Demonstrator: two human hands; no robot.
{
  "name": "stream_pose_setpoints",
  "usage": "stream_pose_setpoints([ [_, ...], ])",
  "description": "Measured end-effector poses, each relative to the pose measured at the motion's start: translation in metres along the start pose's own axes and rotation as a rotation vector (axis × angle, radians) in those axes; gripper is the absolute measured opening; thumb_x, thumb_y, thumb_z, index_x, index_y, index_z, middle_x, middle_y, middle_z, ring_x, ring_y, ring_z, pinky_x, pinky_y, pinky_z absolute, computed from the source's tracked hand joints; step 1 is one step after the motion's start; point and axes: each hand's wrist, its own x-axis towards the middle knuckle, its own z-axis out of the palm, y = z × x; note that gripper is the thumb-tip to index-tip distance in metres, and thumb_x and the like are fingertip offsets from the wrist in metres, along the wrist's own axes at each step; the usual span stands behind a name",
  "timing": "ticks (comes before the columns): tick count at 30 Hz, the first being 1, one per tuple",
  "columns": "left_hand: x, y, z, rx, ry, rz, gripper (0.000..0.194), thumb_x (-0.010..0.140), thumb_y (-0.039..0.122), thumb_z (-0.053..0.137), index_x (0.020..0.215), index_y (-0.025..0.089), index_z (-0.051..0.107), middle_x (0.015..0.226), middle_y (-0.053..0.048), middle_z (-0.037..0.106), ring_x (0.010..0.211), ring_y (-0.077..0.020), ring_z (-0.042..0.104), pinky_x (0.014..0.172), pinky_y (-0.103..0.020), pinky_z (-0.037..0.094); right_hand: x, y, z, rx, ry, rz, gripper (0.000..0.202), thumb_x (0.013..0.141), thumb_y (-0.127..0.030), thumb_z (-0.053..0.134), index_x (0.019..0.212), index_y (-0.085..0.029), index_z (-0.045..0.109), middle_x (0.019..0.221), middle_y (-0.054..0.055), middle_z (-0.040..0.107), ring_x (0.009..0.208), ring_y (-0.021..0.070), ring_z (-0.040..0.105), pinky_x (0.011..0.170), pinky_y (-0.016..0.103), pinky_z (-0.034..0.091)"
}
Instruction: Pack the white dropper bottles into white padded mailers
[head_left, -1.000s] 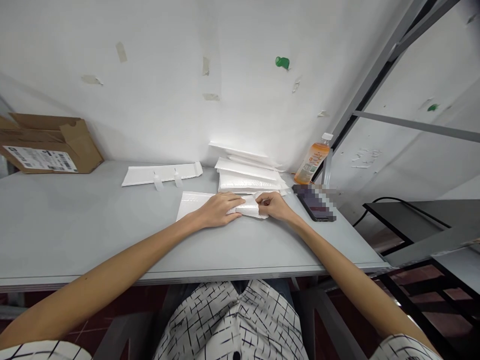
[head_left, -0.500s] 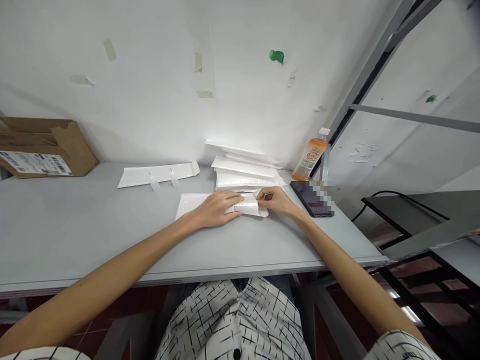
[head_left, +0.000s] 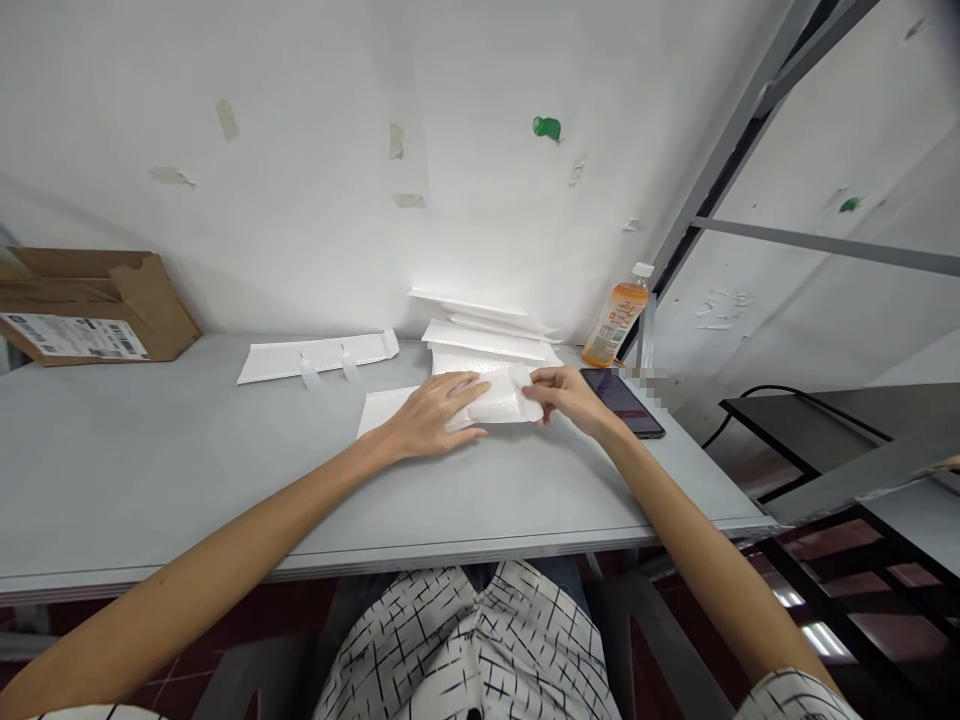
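Observation:
A white bubble mailer (head_left: 501, 402) lies on the table in front of me, its right end lifted a little. My left hand (head_left: 436, 414) rests across its middle, fingers stretched out and thumb apart, covering part of it. At the right end, my right hand (head_left: 561, 392) pinches the mailer's edge between thumb and fingers. Just behind is a pile of white mailers (head_left: 487, 345). To the left, another white mailer (head_left: 262, 361) lies flat, with two small clear bottles with thin tips, one (head_left: 310, 377) beside the other (head_left: 350, 368), at its front edge.
An orange drink bottle (head_left: 616, 322) with a white cap stands at the back right, and a dark phone (head_left: 628, 408) lies in front of it. A cardboard box (head_left: 161, 310) sits at the far left. A wall backs the grey table (head_left: 187, 470); a metal frame (head_left: 727, 170) rises at right.
My right hand has shifted slightly right and opened out the mailer's right end, which now shows wider and raised. My left hand stays on the mailer. The view has tilted slightly.

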Motion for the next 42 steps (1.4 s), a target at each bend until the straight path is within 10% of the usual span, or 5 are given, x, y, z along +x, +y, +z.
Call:
stream_pose_setpoints([
  [9, 0.005, 0.004, -0.010, 0.031, 0.024, -0.109, 0.098, 0.081, 0.064, 0.066, 0.158, 0.031, 0.014, 0.157, -0.016, 0.029, 0.142, -0.0390, 0.033, 0.112, -0.060, 0.034, -0.004, -0.020, -0.021, 0.356, 0.423, -0.132, 0.009, 0.062, -0.024, 0.070, 0.063, -0.017, 0.064, 0.047, -0.005, 0.045, 0.036, 0.0081, 0.038, 0.030, 0.022, 0.028],
  [22, 0.003, 0.005, -0.006, 0.034, -0.014, -0.189, 0.094, 0.077, 0.038, 0.069, 0.156, 0.028, 0.020, 0.146, -0.014, 0.044, 0.130, -0.0359, 0.046, 0.107, -0.055, 0.040, -0.005, -0.022, -0.024, 0.417, 0.423, -0.214, 0.018, 0.071, -0.030, 0.074, 0.066, -0.018, 0.061, 0.042, -0.007, 0.042, 0.032, 0.0072, 0.032, 0.031, 0.022, 0.027],
  [28, 0.005, 0.005, -0.007, -0.142, 0.178, -0.285, 0.079, 0.078, 0.027, 0.064, 0.151, 0.025, 0.033, 0.126, -0.010, 0.060, 0.112, -0.0280, 0.058, 0.093, -0.043, 0.051, -0.009, -0.028, -0.015, 0.324, 0.280, -0.143, 0.065, 0.083, -0.081, 0.039, 0.081, -0.020, 0.062, 0.061, 0.004, 0.062, 0.039, 0.0136, 0.048, 0.039, 0.028, 0.039],
  [32, 0.007, 0.009, -0.008, -0.240, 0.325, -0.376, 0.066, 0.082, 0.034, 0.065, 0.144, 0.024, 0.042, 0.121, -0.010, 0.061, 0.102, -0.0238, 0.061, 0.084, -0.038, 0.053, -0.015, -0.036, -0.014, 0.222, 0.265, -0.098, 0.085, 0.081, -0.088, 0.024, 0.097, -0.018, 0.069, 0.073, 0.009, 0.069, 0.044, 0.0150, 0.052, 0.044, 0.029, 0.042],
  [42, 0.004, 0.011, -0.005, -0.014, 0.159, -0.241, 0.068, 0.077, 0.024, 0.061, 0.143, 0.022, 0.044, 0.128, -0.013, 0.057, 0.115, -0.0304, 0.057, 0.094, -0.044, 0.050, -0.012, -0.015, 0.002, 0.145, 0.032, -0.220, 0.057, 0.072, -0.069, 0.069, 0.088, -0.015, 0.064, 0.075, 0.009, 0.071, 0.044, 0.0170, 0.059, 0.043, 0.031, 0.047],
])
